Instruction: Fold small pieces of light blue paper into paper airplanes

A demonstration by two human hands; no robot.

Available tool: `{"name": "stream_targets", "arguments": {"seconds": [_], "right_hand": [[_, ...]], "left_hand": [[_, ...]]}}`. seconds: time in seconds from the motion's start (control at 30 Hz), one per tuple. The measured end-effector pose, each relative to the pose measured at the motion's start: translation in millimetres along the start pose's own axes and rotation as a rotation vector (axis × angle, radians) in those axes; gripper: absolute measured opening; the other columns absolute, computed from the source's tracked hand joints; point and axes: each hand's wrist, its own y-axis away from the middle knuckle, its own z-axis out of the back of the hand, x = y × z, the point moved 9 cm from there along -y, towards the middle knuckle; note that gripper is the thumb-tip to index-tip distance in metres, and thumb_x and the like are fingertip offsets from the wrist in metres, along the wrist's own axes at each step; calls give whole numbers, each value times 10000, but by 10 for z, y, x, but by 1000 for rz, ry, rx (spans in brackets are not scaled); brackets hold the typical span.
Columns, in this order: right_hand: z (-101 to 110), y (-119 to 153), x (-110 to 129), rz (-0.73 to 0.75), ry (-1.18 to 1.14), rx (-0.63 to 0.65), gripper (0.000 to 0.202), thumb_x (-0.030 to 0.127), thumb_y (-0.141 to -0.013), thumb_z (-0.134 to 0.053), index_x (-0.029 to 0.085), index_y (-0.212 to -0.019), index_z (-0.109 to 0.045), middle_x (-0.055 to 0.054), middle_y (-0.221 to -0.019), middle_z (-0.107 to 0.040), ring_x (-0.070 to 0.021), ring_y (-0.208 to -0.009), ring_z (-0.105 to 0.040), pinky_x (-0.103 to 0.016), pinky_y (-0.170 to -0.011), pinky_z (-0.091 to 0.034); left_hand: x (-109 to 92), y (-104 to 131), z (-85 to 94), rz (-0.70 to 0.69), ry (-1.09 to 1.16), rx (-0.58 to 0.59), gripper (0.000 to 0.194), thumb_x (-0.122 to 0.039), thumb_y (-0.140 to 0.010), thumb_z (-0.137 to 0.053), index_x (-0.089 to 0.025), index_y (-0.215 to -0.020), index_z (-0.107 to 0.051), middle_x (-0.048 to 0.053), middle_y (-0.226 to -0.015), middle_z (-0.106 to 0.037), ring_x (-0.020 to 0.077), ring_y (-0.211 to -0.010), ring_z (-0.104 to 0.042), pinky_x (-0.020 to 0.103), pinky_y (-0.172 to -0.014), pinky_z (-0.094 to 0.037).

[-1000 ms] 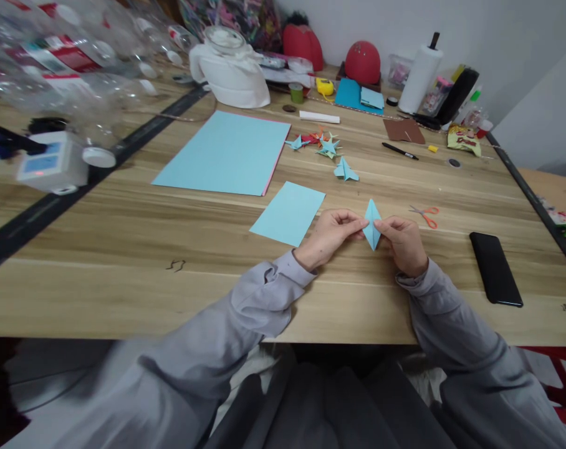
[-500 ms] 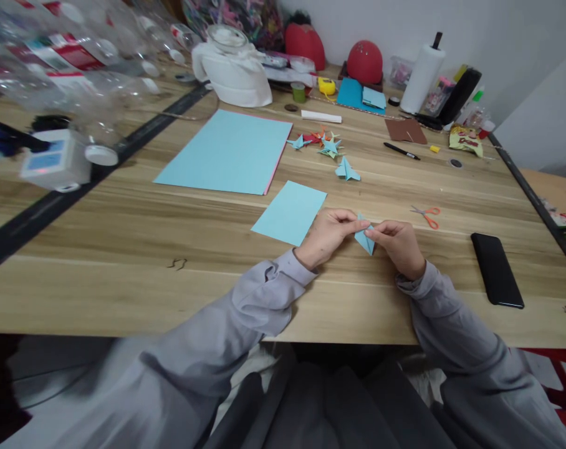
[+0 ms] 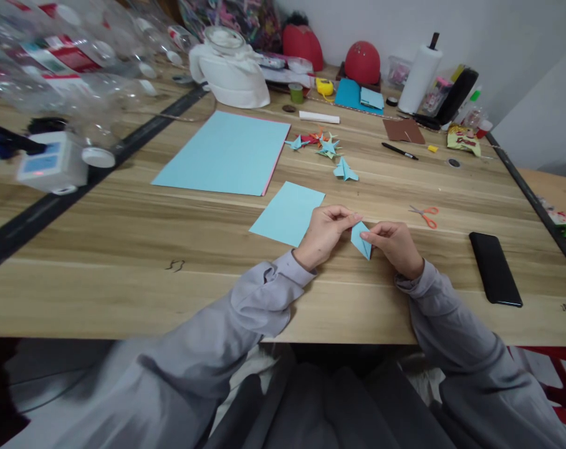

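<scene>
Between my two hands is a small folded piece of light blue paper (image 3: 360, 242), pointed at its near end, with a crease down it. My left hand (image 3: 326, 233) pinches its upper left corner between thumb and fingers. On the other side, my right hand (image 3: 398, 244) grips its right edge, the thumb lying on top. A flat light blue sheet (image 3: 287, 213) lies just left of my left hand, partly under it. Beyond my hands sit a folded blue paper figure (image 3: 345, 169) and a small pile of coloured folded paper figures (image 3: 327, 146).
Orange-handled scissors (image 3: 424, 216) and a black phone (image 3: 495, 268) lie to the right. Large blue sheets (image 3: 227, 153) are stacked at the left. A black pen (image 3: 399, 151) and a white-wrapped jar (image 3: 231, 75) stand farther back. Plastic bottles (image 3: 68, 56) crowd the far left.
The left fingers have moved up off the middle of the folded paper to its corner, so more of its face shows. The right hand keeps its pinch.
</scene>
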Motion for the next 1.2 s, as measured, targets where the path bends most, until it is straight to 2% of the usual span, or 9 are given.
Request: {"name": "stream_targets", "arguments": {"seconds": [0.1, 0.17, 0.27, 0.4, 0.6, 0.77, 1.03, 1.2], "right_hand": [[17, 7, -17, -33, -36, -18, 416, 566, -565, -849, 193, -547, -665, 15, -475, -614, -99, -418, -506, -239, -409, -416], [65, 7, -14, -37, -52, -60, 435, 589, -552, -847, 196, -547, -660, 17, -478, -612, -95, -418, -493, -235, -402, -398], [133, 2, 6, -16, -72, -119, 462, 617, -528, -845, 200, -544, -647, 24, -466, -593, -94, -424, -482, -234, -404, -381], [169, -2, -9, -25, -102, -162, 474, 598, -513, -858, 193, -537, -614, 35, -450, -567, -83, -402, -450, -232, -393, -345], [227, 5, -37, -54, -129, -249, 548, 595, -505, -863, 190, -475, -495, 56, -405, -478, -56, -378, -393, -218, -385, -287], [133, -11, -30, -64, -127, -140, 487, 557, -462, -893, 179, -574, -608, 43, -485, -577, -67, -434, -461, -217, -434, -338], [61, -11, -51, -83, -100, -50, 402, 437, -431, -931, 177, -563, -654, 32, -511, -624, -78, -473, -508, -217, -481, -397], [-45, 14, -69, -101, -37, 40, 392, 481, -511, -890, 157, -607, -691, -3, -550, -670, -82, -466, -538, -217, -475, -435]], "left_hand": [[6, -16, -7, 13, 55, 5, 354, -436, -562, -877, -147, -591, -676, -18, -543, -603, 77, -517, -505, 221, -519, -394], [41, -20, -46, 66, 68, 53, 376, -453, -536, -888, -146, -641, -699, -1, -602, -650, 96, -566, -564, 233, -569, -451], [104, -1, -112, 144, -28, 153, 391, -432, -501, -907, -136, -663, -711, 24, -649, -686, 109, -588, -593, 253, -607, -481], [135, 24, -157, 147, -150, 232, 360, -421, -536, -892, -135, -598, -682, 32, -568, -664, 109, -531, -571, 244, -556, -441], [150, 20, -178, 148, -58, 220, 367, -389, -500, -910, -138, -611, -666, 19, -564, -666, 106, -517, -581, 249, -568, -473], [115, 5, -129, 113, 10, 170, 365, -366, -516, -907, -134, -625, -648, -2, -570, -637, 96, -537, -582, 238, -568, -482], [114, 32, -170, 142, -87, 245, 332, -407, -558, -882, -133, -662, -726, 35, -653, -682, 100, -558, -555, 242, -549, -452], [40, 28, -142, 35, -170, 212, 320, -422, -590, -859, -138, -621, -715, 18, -606, -659, 98, -542, -517, 240, -533, -409]]}}
